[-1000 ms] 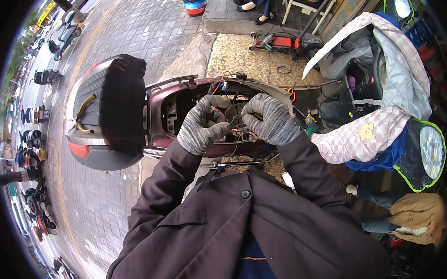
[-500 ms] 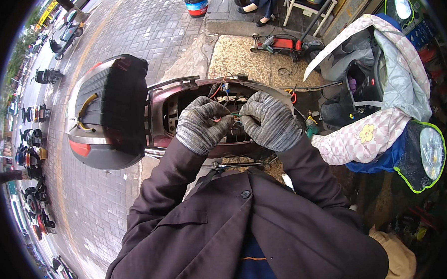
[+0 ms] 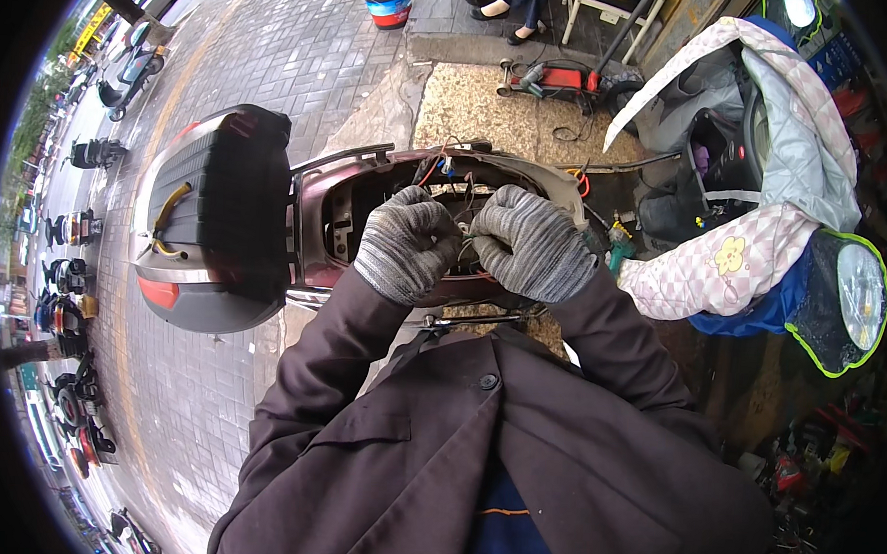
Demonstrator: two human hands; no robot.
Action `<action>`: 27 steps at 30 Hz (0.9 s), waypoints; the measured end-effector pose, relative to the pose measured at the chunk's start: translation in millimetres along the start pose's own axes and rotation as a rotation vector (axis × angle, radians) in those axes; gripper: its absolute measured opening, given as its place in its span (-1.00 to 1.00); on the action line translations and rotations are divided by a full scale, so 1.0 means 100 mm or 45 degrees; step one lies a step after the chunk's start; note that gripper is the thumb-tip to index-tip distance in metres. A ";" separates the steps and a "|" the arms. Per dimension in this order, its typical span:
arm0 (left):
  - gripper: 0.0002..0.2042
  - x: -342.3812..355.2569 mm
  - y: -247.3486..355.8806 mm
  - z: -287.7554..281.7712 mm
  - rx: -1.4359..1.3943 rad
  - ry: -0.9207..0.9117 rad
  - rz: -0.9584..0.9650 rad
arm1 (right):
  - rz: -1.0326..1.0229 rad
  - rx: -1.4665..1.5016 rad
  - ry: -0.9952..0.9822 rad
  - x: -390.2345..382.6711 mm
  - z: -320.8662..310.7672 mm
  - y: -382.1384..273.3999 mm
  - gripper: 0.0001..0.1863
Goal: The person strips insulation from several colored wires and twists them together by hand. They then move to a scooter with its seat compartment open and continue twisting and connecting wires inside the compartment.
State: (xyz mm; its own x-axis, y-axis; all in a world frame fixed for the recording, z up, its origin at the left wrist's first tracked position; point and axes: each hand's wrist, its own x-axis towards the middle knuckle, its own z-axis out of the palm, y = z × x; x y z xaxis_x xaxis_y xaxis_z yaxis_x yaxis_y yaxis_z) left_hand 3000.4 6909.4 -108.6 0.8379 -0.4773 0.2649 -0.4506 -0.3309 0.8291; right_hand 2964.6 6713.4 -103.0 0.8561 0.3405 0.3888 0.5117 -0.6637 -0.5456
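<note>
A dark red scooter body (image 3: 313, 194) lies open in front of me, its seat opening showing a hollow with wires. Over that opening, my left hand (image 3: 408, 244) in a grey knitted glove is closed, fingertips pinched together. Close beside it, my right hand (image 3: 534, 243), gloved the same way, pinches too. Thin wires (image 3: 465, 233), one of them greenish, run between the fingertips of both hands. Behind the hands, orange and red wires (image 3: 433, 170) and a small blue-and-white connector (image 3: 447, 165) stick up at the opening's far edge.
A black top box (image 3: 219, 208) sits on the scooter's rear at left. A quilted pink-and-grey cover (image 3: 731, 260) drapes the front at right. Beyond stand a red floor jack (image 3: 561, 79), a bucket (image 3: 386, 2) and a seated person's legs (image 3: 520, 8). Parked scooters (image 3: 66, 300) line the far left.
My hands stay together over the opening, with the fingertips shifted slightly. The left hand has turned a little and moved slightly right. The tan shape at lower right is gone from view.
</note>
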 end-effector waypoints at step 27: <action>-0.84 -0.05 0.15 -0.11 0.628 0.018 0.501 | 0.013 0.107 -0.083 0.00 0.01 -0.01 -0.85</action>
State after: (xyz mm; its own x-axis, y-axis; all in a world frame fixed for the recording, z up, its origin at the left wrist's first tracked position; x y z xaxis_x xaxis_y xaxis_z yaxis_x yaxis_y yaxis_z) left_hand 2992.9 6915.1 -91.9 0.5826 -0.6303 0.5131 -0.8124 -0.4704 0.3447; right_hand 2964.3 6714.3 -103.3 0.8627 0.3784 0.3356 0.5050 -0.6101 -0.6105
